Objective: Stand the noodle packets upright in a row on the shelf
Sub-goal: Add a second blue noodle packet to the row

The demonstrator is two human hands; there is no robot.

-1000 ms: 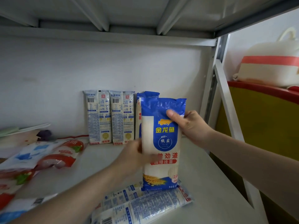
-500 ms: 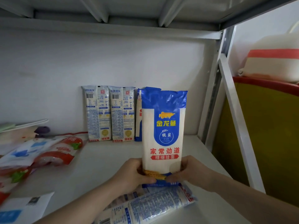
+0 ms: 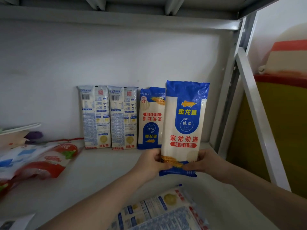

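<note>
Blue packet (image 3: 184,123) upright, right end of the row, held at its bottom edge: left hand (image 3: 152,161) and right hand (image 3: 205,161) both pinching it. Three packets (image 3: 123,117) stand against the wall on the shelf (image 3: 99,171); more lie flat in front (image 3: 159,211).

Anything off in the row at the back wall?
Yes: the blue packet third in the row stands upside down, print inverted. The held packet, gripped at its base by left hand and right hand, reads right way up.
</note>
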